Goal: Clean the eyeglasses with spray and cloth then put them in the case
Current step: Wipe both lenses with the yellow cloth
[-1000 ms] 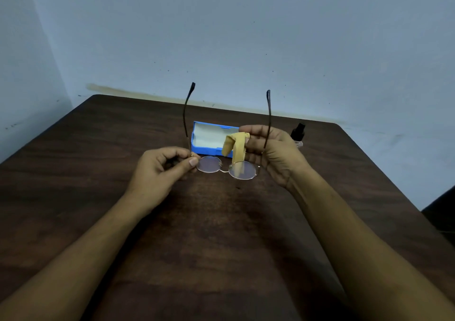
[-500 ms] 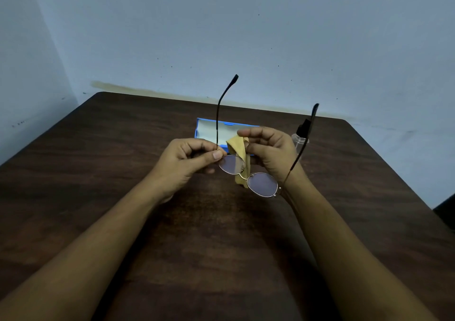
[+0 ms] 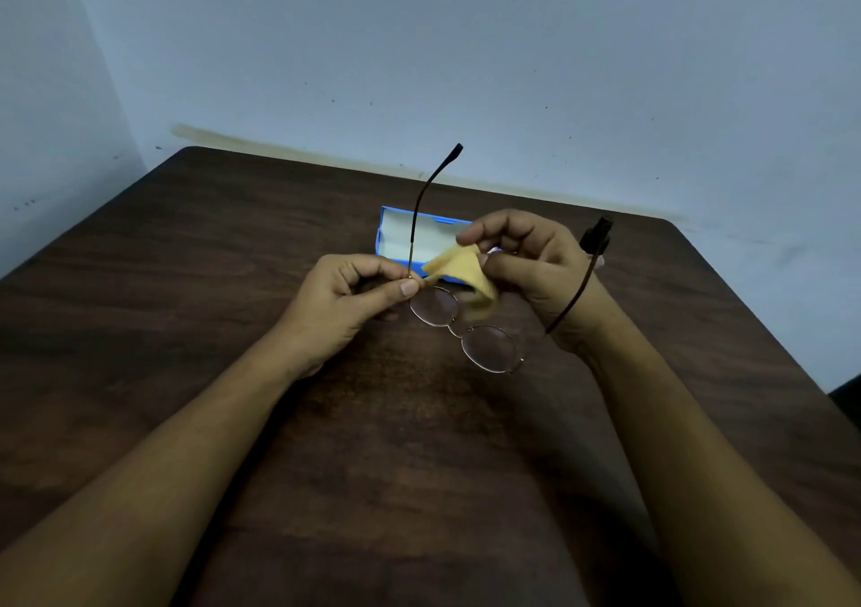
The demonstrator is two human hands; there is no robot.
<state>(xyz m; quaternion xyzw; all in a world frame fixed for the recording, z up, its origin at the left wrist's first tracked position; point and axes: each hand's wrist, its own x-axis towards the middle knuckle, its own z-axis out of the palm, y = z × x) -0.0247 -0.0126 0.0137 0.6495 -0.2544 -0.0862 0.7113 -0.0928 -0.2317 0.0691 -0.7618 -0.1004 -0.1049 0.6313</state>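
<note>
Over the table (image 3: 186,280), I see the left hand (image 3: 345,299) pinching the glasses (image 3: 489,348) by one hinge and the right hand (image 3: 536,271) pinching the cloth (image 3: 461,266) at the farther lens, its wrist crossed by a temple; behind, that hand half hides the case (image 3: 396,234), and the spray (image 3: 598,234) shows only its cap.

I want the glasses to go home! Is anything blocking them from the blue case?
The open blue case sits just behind the eyeglasses. Nothing visible lies on the table between them; only the right hand pinching the yellow cloth hovers there.
</note>
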